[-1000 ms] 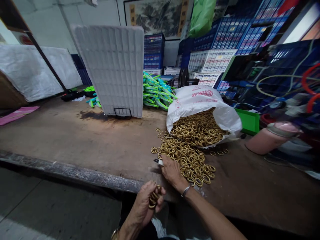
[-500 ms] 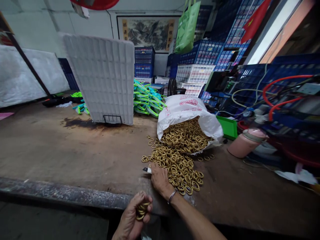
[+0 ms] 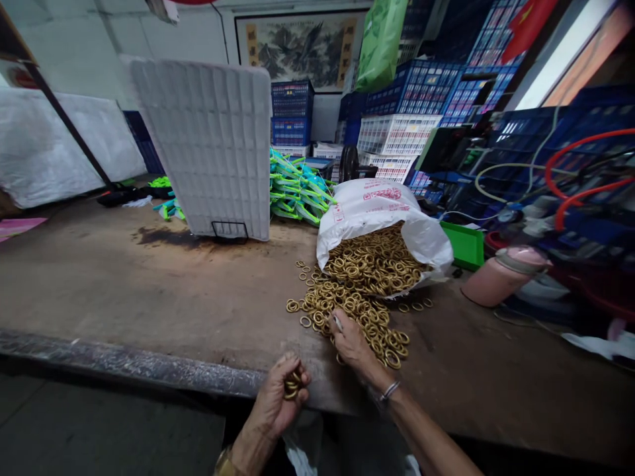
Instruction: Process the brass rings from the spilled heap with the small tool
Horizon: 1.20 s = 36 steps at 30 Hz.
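Note:
My left hand (image 3: 282, 396) is at the table's front edge, its fingers curled around several gold rings (image 3: 292, 385). My right hand (image 3: 353, 342) is at the near left side of the loose ring pile (image 3: 383, 325), its fingers closed. A small white piece (image 3: 338, 322) shows between its thumb and fingers; it looks like the handle of a small cutter, with the rest hidden. Behind the pile, a white woven sack (image 3: 370, 192) lies on its side, its mouth facing me and full of the same rings.
A tall white ribbed panel (image 3: 213, 145) stands upright on the wooden table (image 3: 124, 284). Bright green and turquoise plastic parts (image 3: 300, 188) lie behind it. To the right are a green tray (image 3: 464, 244), a pink bottle (image 3: 503, 277) and red hoses (image 3: 570, 198).
My right hand has shifted right, from the pile's left edge to over the rings. The dark tip of the white piece no longer shows. My left hand still holds its rings, slightly higher in view.

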Motion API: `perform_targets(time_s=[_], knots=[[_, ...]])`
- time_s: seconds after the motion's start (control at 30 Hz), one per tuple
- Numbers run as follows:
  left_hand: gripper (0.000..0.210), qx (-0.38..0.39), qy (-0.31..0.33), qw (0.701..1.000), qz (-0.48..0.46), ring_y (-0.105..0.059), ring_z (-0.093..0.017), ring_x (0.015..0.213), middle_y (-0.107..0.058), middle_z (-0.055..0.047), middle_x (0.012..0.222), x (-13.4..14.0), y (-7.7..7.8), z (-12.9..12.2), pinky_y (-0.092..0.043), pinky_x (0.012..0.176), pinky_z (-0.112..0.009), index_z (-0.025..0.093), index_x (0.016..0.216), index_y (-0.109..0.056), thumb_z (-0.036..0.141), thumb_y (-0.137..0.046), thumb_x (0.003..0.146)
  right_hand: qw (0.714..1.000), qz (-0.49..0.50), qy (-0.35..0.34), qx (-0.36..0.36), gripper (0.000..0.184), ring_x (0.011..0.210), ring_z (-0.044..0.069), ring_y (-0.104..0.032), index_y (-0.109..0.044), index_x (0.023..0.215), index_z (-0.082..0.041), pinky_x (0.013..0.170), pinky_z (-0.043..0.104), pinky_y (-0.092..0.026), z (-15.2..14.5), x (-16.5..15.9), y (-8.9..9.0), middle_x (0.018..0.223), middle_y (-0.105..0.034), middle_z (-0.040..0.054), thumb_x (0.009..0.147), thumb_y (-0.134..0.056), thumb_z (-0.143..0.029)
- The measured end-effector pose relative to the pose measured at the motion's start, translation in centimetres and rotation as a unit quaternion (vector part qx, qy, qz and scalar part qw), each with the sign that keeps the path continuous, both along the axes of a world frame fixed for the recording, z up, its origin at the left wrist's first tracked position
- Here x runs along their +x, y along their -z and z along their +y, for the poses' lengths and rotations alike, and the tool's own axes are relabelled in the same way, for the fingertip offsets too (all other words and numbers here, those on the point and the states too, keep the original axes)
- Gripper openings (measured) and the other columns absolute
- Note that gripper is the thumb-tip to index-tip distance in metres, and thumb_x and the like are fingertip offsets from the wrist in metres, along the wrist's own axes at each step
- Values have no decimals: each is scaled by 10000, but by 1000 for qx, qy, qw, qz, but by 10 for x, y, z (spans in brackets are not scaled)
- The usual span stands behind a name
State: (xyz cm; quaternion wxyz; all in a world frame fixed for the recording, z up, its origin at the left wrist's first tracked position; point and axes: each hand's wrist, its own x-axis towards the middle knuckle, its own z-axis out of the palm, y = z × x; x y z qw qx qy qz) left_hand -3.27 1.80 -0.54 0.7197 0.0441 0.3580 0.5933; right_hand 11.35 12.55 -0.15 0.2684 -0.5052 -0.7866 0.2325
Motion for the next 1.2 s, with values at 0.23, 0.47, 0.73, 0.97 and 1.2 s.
perform_targets(time_s=[0.23,0.47,0.73,0.97,1.2], knots=[[348,48,10,983,176,-444,-55,427,-475,64,536,17,-3,17,-241,335,-125,163,881,-494,366,-650,645,995,80,30,-47,298,547,116,-433,-469,723,-183,548,224,-341,-7,17,7,599,-472,-26,848,-300,-394],[431,65,39,950,303,-407,-55,371,-482,67,501,31,-13,30,-242,316,-141,155,915,-513,462,-615,631,996,62,-38,-49,274,598,124,-469,-479,759,-186,584,229,-356,-36,17,-16,660,-526,-2,858,-295,-363],[262,62,52,921,381,-342,-44,346,-442,70,424,32,-8,18,-239,343,-153,161,685,-507,414,-573,675,984,128,-8,-127,245,563,100,-428,-433,673,-192,524,203,-344,-55,7,-12,599,-460,-32,817,-365,-377],[231,137,19,897,420,-400,-57,439,-485,41,482,32,-3,11,-323,452,-172,150,609,-503,347,-547,721,905,255,18,-340,300,320,43,-299,-432,762,-186,328,168,-230,-60,1,4,506,-473,-68,757,-387,-483],[260,87,85,935,334,-394,-43,396,-497,47,520,29,1,5,-281,393,-163,154,696,-518,408,-573,691,927,249,23,-279,248,402,59,-351,-445,680,-188,405,179,-291,-59,1,3,501,-452,-67,732,-455,-430]])
